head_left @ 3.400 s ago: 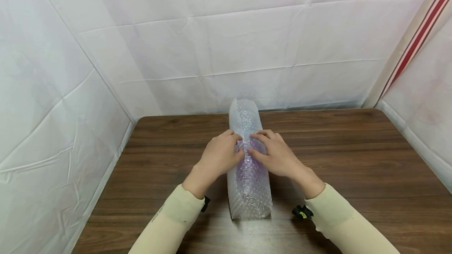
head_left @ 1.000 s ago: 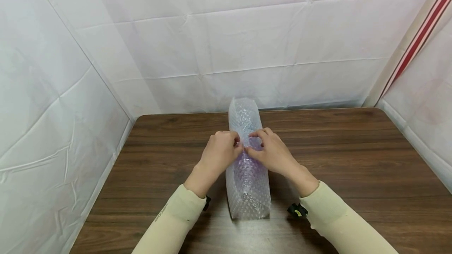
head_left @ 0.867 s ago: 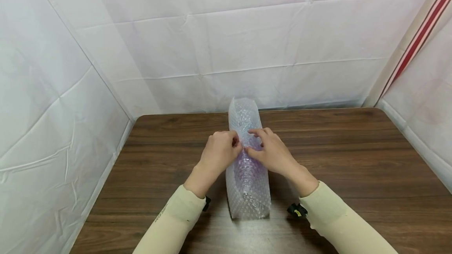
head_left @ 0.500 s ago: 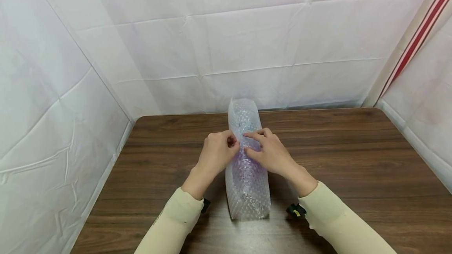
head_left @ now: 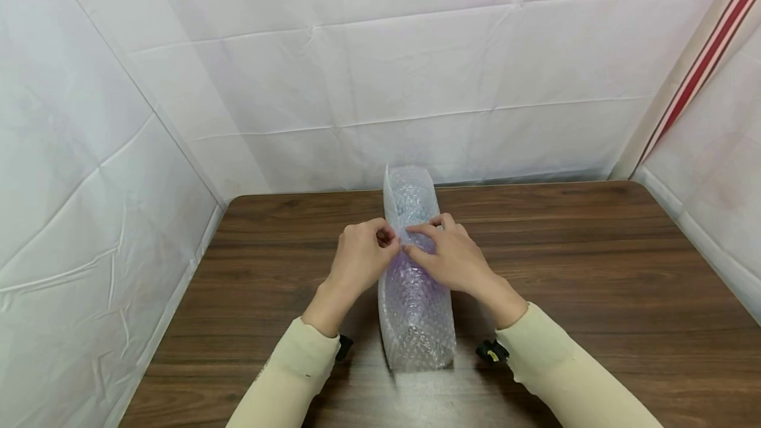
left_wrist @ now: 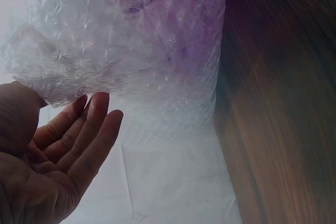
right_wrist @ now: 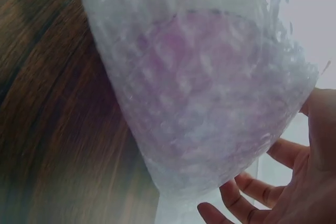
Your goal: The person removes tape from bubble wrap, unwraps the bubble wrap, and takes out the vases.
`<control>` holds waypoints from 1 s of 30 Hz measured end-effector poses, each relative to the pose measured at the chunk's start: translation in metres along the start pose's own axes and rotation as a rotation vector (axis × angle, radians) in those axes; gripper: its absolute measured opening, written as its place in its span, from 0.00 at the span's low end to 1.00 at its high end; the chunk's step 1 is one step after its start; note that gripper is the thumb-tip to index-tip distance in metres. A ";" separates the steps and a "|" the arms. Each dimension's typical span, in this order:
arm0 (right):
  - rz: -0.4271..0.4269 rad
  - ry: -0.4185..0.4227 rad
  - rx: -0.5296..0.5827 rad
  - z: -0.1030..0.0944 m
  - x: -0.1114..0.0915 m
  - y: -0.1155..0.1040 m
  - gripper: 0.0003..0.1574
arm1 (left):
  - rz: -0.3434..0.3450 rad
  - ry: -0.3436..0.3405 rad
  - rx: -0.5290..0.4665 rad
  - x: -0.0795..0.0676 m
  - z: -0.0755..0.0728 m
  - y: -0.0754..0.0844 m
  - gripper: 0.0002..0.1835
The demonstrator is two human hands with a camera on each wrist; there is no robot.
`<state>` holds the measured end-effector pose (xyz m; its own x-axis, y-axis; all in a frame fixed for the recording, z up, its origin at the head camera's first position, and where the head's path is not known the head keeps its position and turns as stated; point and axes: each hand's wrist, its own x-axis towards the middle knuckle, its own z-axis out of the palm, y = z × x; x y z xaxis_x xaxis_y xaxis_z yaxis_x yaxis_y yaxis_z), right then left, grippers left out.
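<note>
A long roll of clear bubble wrap point(head_left: 418, 322) lies lengthwise on the table, around something purple point(right_wrist: 184, 61) that shows blurred through the bubbles. Its kind cannot be made out. At the roll's upper left side, my left hand point(head_left: 361, 253) pinches the loose edge of the wrap between thumb and fingers. The left wrist view shows that edge point(left_wrist: 68, 90) at the thumb and fingertips. My right hand point(head_left: 453, 256) rests over the roll from the right, thumb and index finger apart, their tips touching the wrap near the left hand's pinch.
The roll stands on a dark brown wooden table point(head_left: 571, 269), its far end near the back edge. White sheeting point(head_left: 416, 71) hangs behind and on both sides. A red-striped strip point(head_left: 695, 78) runs down the right corner. Small dark wrist devices point(head_left: 492, 351) sit by the cuffs.
The left hand has shifted slightly left, with the pinched edge of the bubble wrap. The right hand's fingertips have followed leftward across the top. The roll stays nearly in place.
</note>
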<state>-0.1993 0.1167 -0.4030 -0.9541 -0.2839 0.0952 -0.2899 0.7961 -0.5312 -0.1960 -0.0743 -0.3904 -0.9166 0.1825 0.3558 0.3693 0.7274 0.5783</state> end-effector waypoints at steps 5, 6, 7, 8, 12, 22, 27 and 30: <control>0.031 0.024 -0.009 0.001 0.001 -0.007 0.29 | -0.017 0.014 0.025 0.000 -0.001 -0.001 0.05; 0.039 0.026 -0.011 0.001 0.002 -0.009 0.28 | -0.023 0.015 0.028 0.000 -0.001 -0.001 0.05; 0.047 0.027 -0.014 0.002 0.002 -0.010 0.28 | -0.029 0.015 0.025 -0.001 -0.001 -0.001 0.05; 0.057 0.027 -0.016 0.003 0.003 -0.011 0.29 | -0.033 0.015 0.021 -0.001 -0.002 -0.001 0.04; 0.086 0.034 -0.019 0.006 0.004 -0.014 0.29 | -0.046 0.010 -0.004 -0.002 -0.004 -0.001 0.04; 0.127 0.058 0.007 0.011 0.005 -0.016 0.30 | -0.079 0.006 -0.057 -0.002 -0.008 -0.003 0.04; 0.124 0.059 0.013 0.012 0.005 -0.016 0.31 | -0.080 0.018 -0.058 -0.003 -0.013 -0.006 0.04; 0.117 0.058 -0.001 0.012 0.005 -0.017 0.31 | -0.082 0.022 -0.060 -0.004 -0.016 -0.008 0.04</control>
<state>-0.1978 0.0951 -0.4038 -0.9842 -0.1571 0.0813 -0.1760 0.8228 -0.5405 -0.1930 -0.0913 -0.3850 -0.9406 0.1090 0.3215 0.3027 0.6981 0.6489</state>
